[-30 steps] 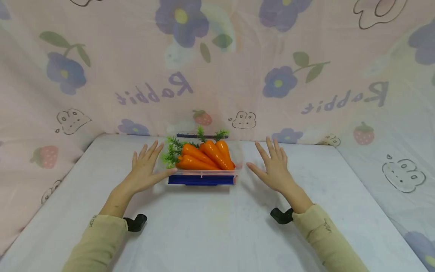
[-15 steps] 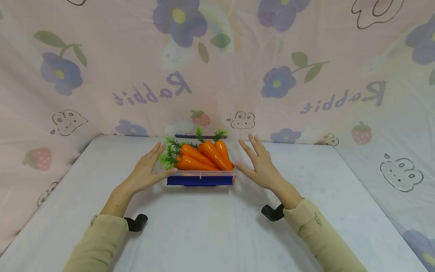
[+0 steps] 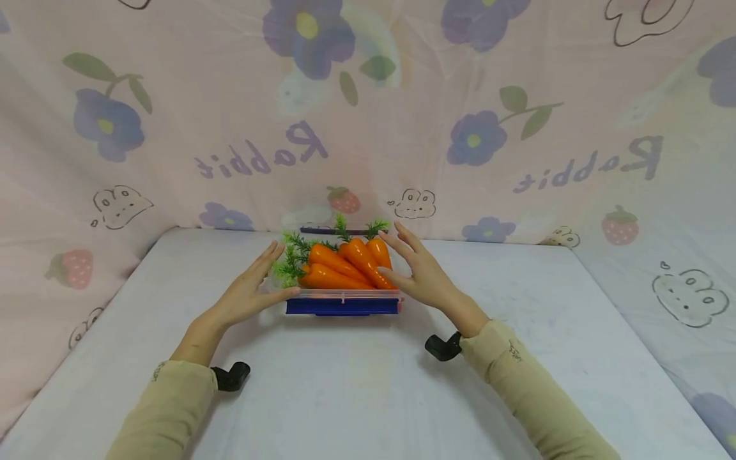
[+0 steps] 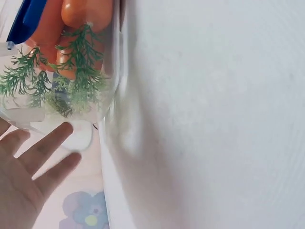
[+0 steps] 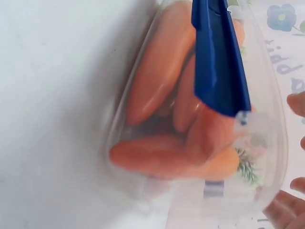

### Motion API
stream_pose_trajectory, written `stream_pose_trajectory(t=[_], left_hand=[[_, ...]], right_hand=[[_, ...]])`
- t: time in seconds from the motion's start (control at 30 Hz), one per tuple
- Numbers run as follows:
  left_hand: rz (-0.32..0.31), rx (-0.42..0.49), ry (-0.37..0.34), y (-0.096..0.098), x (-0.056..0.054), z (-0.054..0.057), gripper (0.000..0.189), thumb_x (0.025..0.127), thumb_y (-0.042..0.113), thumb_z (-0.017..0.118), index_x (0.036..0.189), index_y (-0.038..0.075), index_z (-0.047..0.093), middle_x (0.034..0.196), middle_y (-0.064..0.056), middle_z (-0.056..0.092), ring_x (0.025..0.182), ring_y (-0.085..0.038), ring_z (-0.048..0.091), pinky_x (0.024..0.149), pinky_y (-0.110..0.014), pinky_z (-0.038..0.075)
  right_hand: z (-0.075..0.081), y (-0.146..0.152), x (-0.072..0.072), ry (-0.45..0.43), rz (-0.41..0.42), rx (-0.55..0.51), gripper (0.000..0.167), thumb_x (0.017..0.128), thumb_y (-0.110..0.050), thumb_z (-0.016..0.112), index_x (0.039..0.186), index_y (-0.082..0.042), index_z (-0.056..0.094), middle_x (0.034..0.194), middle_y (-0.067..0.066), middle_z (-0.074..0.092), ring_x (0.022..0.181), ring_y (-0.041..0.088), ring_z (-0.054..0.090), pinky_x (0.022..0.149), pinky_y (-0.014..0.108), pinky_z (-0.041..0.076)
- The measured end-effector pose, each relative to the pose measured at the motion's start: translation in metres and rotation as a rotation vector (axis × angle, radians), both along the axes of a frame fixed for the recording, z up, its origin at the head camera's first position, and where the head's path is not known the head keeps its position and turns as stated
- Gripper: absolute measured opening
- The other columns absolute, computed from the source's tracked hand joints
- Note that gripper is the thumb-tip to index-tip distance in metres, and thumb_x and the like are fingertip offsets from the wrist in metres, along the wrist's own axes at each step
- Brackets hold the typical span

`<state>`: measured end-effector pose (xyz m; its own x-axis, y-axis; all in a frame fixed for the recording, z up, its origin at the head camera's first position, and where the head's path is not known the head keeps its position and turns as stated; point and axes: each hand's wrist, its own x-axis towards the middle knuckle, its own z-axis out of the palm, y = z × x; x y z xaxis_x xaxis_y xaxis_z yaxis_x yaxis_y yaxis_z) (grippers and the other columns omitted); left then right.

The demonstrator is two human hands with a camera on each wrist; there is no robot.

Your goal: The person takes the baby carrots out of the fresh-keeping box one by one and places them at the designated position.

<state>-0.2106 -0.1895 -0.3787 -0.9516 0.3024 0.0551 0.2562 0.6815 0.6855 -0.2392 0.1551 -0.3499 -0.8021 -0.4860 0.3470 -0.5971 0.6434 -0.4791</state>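
A clear plastic storage box (image 3: 322, 294) with a blue front latch (image 3: 343, 307) stands on the table. Heaped inside are several shiny orange carrots (image 3: 336, 260) with feathery green tops (image 3: 290, 255), which look artificial. My left hand (image 3: 244, 294) is at the box's left side, fingers extended, its thumb near the front left corner. At the opposite side is my right hand (image 3: 422, 275), fingers spread and thumb overlapping the carrots in the head view. In the left wrist view, fingertips of the left hand (image 4: 28, 176) show beside the green tops. The right wrist view shows the latch (image 5: 219, 62) standing out from the box front.
A white cloth covers the table (image 3: 356, 396). Behind it hangs a pink curtain (image 3: 379, 140) printed with flowers and rabbits. A dark strip (image 3: 322, 230) shows at the box's far side. Black wrist mounts (image 3: 231, 377) sit under both sleeves (image 3: 172, 402).
My right hand has moved left from the bare table up to the box's right side, its thumb now over the rim. My left hand, the box and the carrots stay about where they were.
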Motion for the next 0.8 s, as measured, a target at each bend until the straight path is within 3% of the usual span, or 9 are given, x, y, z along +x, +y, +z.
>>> stream_pose_trajectory(t=[0.1,0.2,0.43,0.8], left_hand=[[-0.015,0.051,-0.024,0.000,0.000,0.000,0.096,0.086,0.052,0.066,0.156,0.026,0.005,0.162,0.003,-0.006,0.137,-0.048,0.031,0.104,-0.061,0.036],[-0.022,0.076,-0.033,0.001,0.001,0.000,0.097,0.086,0.049,0.067,0.156,0.025,0.004,0.162,0.002,-0.007,0.136,-0.050,0.030,0.101,-0.059,0.041],[-0.018,0.079,-0.042,0.001,0.002,-0.001,0.097,0.086,0.049,0.066,0.156,0.025,0.003,0.162,0.002,-0.007,0.135,-0.052,0.029,0.100,-0.068,0.035],[-0.011,0.084,-0.030,0.000,0.001,-0.004,0.094,0.087,0.047,0.066,0.156,0.026,0.005,0.163,0.001,-0.006,0.135,-0.052,0.029,0.099,-0.069,0.035]], right_hand=[[0.001,-0.008,-0.003,0.001,0.023,-0.016,0.064,0.090,-0.031,0.067,0.147,-0.017,0.040,0.160,0.011,0.015,0.136,0.036,0.039,0.099,0.059,0.043],[0.000,-0.016,-0.006,-0.004,0.037,-0.004,0.063,0.090,-0.031,0.067,0.147,-0.019,0.041,0.159,0.014,0.018,0.133,0.038,0.042,0.098,0.059,0.044],[-0.005,-0.029,-0.012,-0.029,0.055,0.062,0.061,0.089,-0.033,0.068,0.144,-0.019,0.045,0.158,0.015,0.023,0.134,0.042,0.040,0.103,0.061,0.038],[0.001,-0.039,-0.017,-0.104,0.084,0.194,0.060,0.088,-0.024,0.069,0.143,-0.016,0.047,0.157,0.015,0.026,0.134,0.042,0.040,0.104,0.059,0.038]])
